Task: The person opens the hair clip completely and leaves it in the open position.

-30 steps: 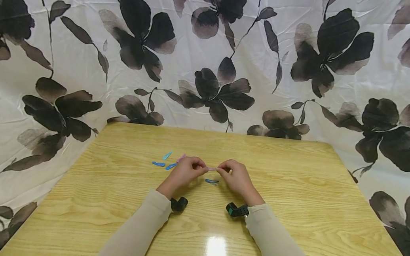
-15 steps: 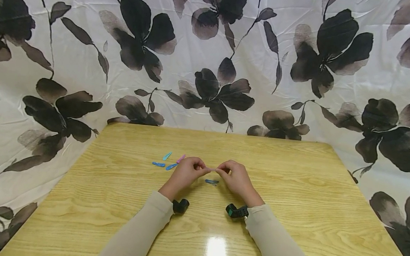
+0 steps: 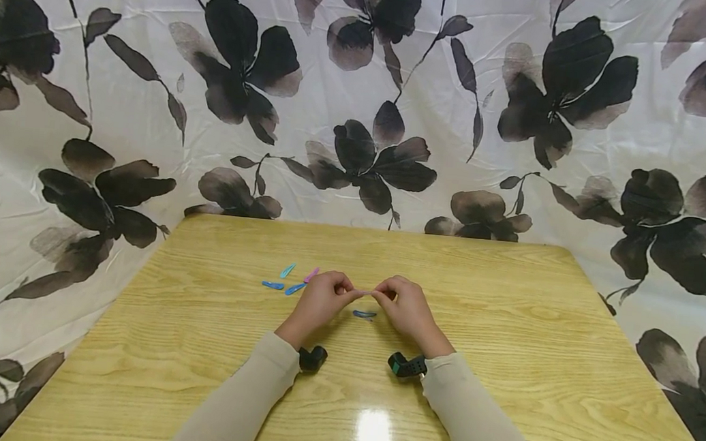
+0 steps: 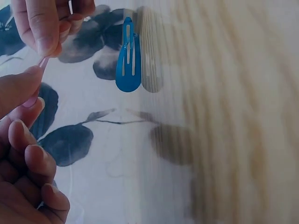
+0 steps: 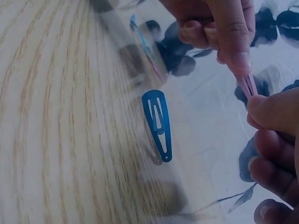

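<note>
A pink snap hair clip [image 5: 247, 86] is held between my two hands, above the table. My left hand [image 3: 321, 302] pinches one end between thumb and index finger; my right hand [image 3: 407, 306] pinches the other end the same way. Only a short pink strip shows between the fingertips in the left wrist view, the rest hidden by the fingers. Just below the hands, a blue snap hair clip [image 3: 364, 314] lies on the table. Its slotted body appears large in both wrist views.
Left of my left hand lie a teal clip [image 3: 288, 270], another pink clip [image 3: 311, 274] and two blue clips, one farther left [image 3: 272, 285] and one nearer the hand [image 3: 295, 289]. The wooden table [image 3: 504, 340] meets a floral cloth [image 3: 363, 78] behind.
My left hand has shifted slightly right, so the fingertips are closer together and less of the pink hair clip shows. The right hand stays nearly still, as do the clips on the table.
</note>
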Demonstrator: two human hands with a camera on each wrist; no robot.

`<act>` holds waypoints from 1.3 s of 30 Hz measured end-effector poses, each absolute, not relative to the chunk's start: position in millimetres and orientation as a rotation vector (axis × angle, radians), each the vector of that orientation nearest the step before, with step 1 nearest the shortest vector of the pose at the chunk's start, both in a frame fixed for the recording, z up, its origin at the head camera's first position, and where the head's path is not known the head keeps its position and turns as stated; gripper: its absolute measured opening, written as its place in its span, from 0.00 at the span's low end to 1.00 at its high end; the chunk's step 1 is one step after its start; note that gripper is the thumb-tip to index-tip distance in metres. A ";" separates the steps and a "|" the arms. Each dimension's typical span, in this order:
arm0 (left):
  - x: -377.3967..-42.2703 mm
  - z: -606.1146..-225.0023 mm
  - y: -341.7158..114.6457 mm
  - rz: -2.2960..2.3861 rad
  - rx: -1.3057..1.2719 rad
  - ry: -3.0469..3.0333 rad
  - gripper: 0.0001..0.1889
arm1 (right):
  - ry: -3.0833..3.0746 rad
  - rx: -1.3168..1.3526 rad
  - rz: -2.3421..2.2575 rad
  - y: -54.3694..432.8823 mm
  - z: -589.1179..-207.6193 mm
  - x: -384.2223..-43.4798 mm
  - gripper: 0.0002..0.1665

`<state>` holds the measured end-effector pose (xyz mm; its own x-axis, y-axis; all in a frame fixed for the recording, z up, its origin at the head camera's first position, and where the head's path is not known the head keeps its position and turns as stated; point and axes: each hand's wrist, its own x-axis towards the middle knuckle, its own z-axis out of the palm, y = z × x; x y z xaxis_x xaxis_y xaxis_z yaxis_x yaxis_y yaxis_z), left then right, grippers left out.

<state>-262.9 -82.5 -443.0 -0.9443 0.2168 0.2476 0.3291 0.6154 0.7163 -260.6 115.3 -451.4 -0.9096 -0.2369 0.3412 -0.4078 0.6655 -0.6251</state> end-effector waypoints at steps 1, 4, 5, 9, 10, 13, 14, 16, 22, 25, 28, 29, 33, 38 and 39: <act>-262.7 -443.2 -82.3 -1.231 -0.462 -2.696 0.11 | -2.651 0.518 1.071 115.1 -451.2 -260.3 0.06; -261.8 -442.9 -81.5 -1.211 -0.481 -2.690 0.12 | -2.651 0.510 1.055 114.2 -451.0 -259.4 0.06; -261.6 -442.8 -81.3 -1.203 -0.488 -2.689 0.12 | -2.650 0.506 1.052 114.0 -450.9 -259.0 0.06; -261.5 -443.2 -80.3 -1.161 -0.511 -2.683 0.13 | -2.639 0.500 1.049 112.8 -450.1 -257.4 0.06; -261.3 -443.2 -80.2 -1.150 -0.515 -2.679 0.13 | -2.638 0.498 1.048 112.5 -449.7 -256.9 0.06; -260.5 -442.8 -79.7 -1.124 -0.530 -2.662 0.13 | -2.632 0.496 1.035 111.6 -448.9 -255.8 0.06; -260.2 -442.5 -79.5 -1.119 -0.533 -2.656 0.13 | -2.634 0.493 1.025 111.4 -448.6 -255.5 0.06; -259.8 -442.0 -79.3 -1.111 -0.540 -2.649 0.13 | -2.636 0.488 1.015 111.0 -447.9 -255.0 0.06; -259.5 -441.7 -78.8 -1.092 -0.551 -2.645 0.13 | -2.628 0.488 1.002 110.4 -445.4 -253.2 0.07; -259.6 -442.3 -79.0 -1.084 -0.553 -2.649 0.12 | -2.630 0.491 0.992 110.3 -445.0 -252.5 0.06; -260.0 -443.2 -78.9 -1.085 -0.546 -2.658 0.12 | -2.630 0.492 0.982 110.0 -445.2 -252.6 0.06; -260.2 -443.3 -78.9 -1.084 -0.547 -2.659 0.12 | -2.630 0.492 0.979 110.0 -445.5 -252.5 0.06; -260.8 -442.8 -79.1 -1.071 -0.544 -2.663 0.12 | -2.630 0.499 0.957 108.9 -446.8 -253.0 0.07; -260.0 -439.6 -80.8 -1.073 -0.527 -2.673 0.13 | -2.634 0.524 0.936 107.1 -447.6 -251.9 0.07; -260.0 -439.2 -81.1 -1.074 -0.524 -2.677 0.13 | -2.633 0.527 0.941 107.0 -447.6 -251.6 0.07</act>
<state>-260.0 -81.1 -439.2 -0.9148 0.2465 0.3199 0.3993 0.6711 0.6246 -251.6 107.0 -447.6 -0.8892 -0.2387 0.3903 -0.4320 0.7189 -0.5446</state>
